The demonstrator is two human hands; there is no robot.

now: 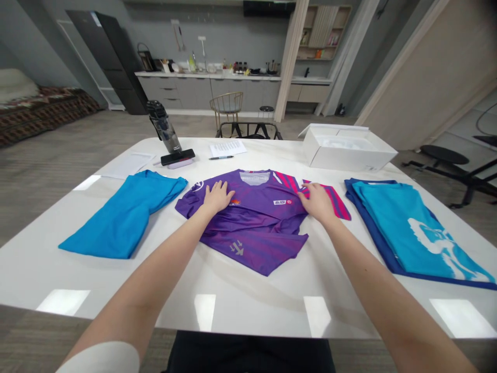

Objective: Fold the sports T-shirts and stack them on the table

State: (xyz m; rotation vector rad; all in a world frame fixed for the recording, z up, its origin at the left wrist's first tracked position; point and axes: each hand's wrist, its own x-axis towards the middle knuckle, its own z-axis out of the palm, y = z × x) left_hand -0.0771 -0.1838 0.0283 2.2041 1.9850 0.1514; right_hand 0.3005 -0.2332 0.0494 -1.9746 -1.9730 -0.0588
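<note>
A purple sports jersey (pixel 264 223) lies front side up in the middle of the white table, its collar away from me and its lower part bunched and creased. My left hand (pixel 218 198) rests flat on the chest of the jersey, fingers apart. On the other shoulder, at the pink-striped sleeve (pixel 338 202), my right hand (pixel 317 201) touches the fabric with its fingers spread. Its palm side is hidden. To the left lies a folded blue garment (pixel 116 217). A stack on the right has a blue T-shirt (pixel 399 223) with a white print over darker blue cloth (pixel 380 243).
A handheld vacuum (pixel 165 127) stands by a black phone-like object (pixel 177 157) at the back left. Papers (pixel 233 147) and a pen (pixel 221 157) lie behind the jersey. An open white box (pixel 345 155) occupies the back right corner. Chairs (pixel 227 103) stand beyond the table (pixel 240 305).
</note>
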